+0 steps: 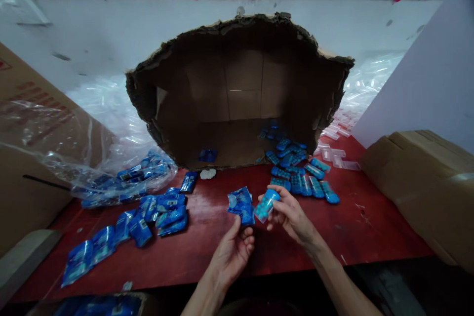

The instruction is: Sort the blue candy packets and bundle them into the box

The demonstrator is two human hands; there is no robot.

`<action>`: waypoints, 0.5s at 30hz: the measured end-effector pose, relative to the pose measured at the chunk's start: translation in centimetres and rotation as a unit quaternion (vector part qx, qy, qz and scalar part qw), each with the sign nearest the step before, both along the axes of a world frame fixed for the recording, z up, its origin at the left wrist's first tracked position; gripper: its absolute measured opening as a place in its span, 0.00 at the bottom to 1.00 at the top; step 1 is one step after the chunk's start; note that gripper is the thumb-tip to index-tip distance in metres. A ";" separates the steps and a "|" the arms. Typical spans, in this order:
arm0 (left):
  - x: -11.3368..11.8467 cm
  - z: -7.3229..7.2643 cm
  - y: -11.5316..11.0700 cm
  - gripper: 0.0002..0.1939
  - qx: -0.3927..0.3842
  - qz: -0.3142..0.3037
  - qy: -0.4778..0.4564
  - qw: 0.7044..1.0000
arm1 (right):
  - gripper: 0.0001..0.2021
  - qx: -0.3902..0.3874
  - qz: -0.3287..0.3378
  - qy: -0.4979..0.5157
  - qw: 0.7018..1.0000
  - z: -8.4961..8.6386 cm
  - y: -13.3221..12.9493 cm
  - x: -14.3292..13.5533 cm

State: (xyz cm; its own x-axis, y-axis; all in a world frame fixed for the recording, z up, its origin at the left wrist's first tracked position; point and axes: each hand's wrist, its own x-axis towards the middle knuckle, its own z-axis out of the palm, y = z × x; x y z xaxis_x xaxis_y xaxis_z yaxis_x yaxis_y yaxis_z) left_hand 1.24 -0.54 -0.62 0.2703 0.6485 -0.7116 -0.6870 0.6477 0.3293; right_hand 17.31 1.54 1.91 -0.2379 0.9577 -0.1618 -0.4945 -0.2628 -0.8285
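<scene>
Left hand (234,248): partly closed, palm turned inward; the thumb and curled fingers pinch the lower edge of a blue pouch (241,205).
Blue pouch: held above the red table (207,256), centre front, printed and creased, just left of the right hand's item.
Right hand (287,212): closed around a clear container (267,205), thumb on the near side, fingers behind and below.
Clear container: tilted, blue cap (274,194) toward the upper right; turquoise balls (262,205) show through the wall. It is close beside the blue pouch; contact between the two cannot be confirmed.
Filled containers (296,181): grouped beyond the right hand, partly on the red table and partly inside the torn carton (235,91).
Loose pouches (142,219): spread on the red table, left of the left hand, several overlapping.
Plastic bag (122,192): transparent, lying behind the loose pouches, with more blue packets inside.
Torn carton: behind both hands, ragged opening facing forward; a dark blue packet (208,155) lies inside, near the left of the opening.
White scrap (208,174): at the front edge of the torn carton.
Clear plastic pieces (335,155): scattered right of the torn carton.
Side cartons: a brown box (418,187) at right; a printed carton (33,168) at left.
</scene>
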 end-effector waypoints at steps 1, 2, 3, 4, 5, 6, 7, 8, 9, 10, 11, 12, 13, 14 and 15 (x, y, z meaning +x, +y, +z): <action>0.0 0.0 -0.1 0.09 0.005 -0.003 0.001 1.000 | 0.19 0.002 0.003 -0.002 1.000 -0.1 0.0 -0.1; 0.1 0.0 -0.2 0.09 0.009 -0.005 0.004 1.000 | 0.19 0.006 0.006 -0.005 1.000 -0.1 -0.1 -0.1; 0.1 0.0 -0.3 0.09 0.012 -0.007 0.009 1.000 | 0.19 0.011 0.008 -0.010 1.000 -0.2 -0.1 -0.1; 0.1 0.1 -0.4 0.09 0.015 -0.009 0.014 1.000 | 0.19 0.018 0.008 -0.016 1.000 -0.3 -0.1 -0.1; 0.1 0.1 -0.5 0.09 0.018 -0.010 0.021 1.000 | 0.19 0.024 0.008 -0.025 0.999 -0.3 -0.2 0.0; 0.1 0.1 -0.5 0.09 0.025 -0.011 0.028 0.999 | 0.19 0.031 0.008 -0.034 0.999 -0.3 -0.3 0.1; 0.1 0.1 -0.5 0.09 0.033 -0.012 0.036 0.999 | 0.19 0.037 0.007 -0.044 0.998 -0.2 -0.4 0.2; 0.1 0.1 -0.6 0.09 0.043 -0.014 0.045 0.998 | 0.19 0.042 0.007 -0.053 0.998 -0.2 -0.5 0.2; 0.0 0.1 -0.6 0.09 0.055 -0.016 0.055 0.997 | 0.19 0.046 0.007 -0.061 0.997 -0.2 -0.7 0.3; 0.0 0.1 -0.6 0.09 0.068 -0.018 0.066 0.995 | 0.19 0.049 0.009 -0.064 0.997 -0.1 -0.8 0.4; -0.1 0.0 -0.6 0.09 0.084 -0.022 0.077 0.993 | 0.20 0.050 0.012 -0.065 0.997 -0.1 -0.9 0.4; -0.2 0.0 -0.6 0.10 0.101 -0.027 0.086 0.991 | 0.20 0.050 0.017 -0.063 0.997 -0.1 -1.0 0.4; -0.3 -0.1 -0.5 0.10 0.118 -0.033 0.095 0.988 | 0.20 0.050 0.023 -0.061 0.997 -0.1 -1.2 0.5; -0.4 -0.1 -0.5 0.10 0.136 -0.038 0.103 0.985 | 0.20 0.048 0.030 -0.062 0.997 -0.2 -1.3 0.5; -0.5 -0.1 -0.5 0.10 0.153 -0.043 0.111 0.981 | 0.20 0.047 0.033 -0.065 0.996 -0.3 -1.4 0.5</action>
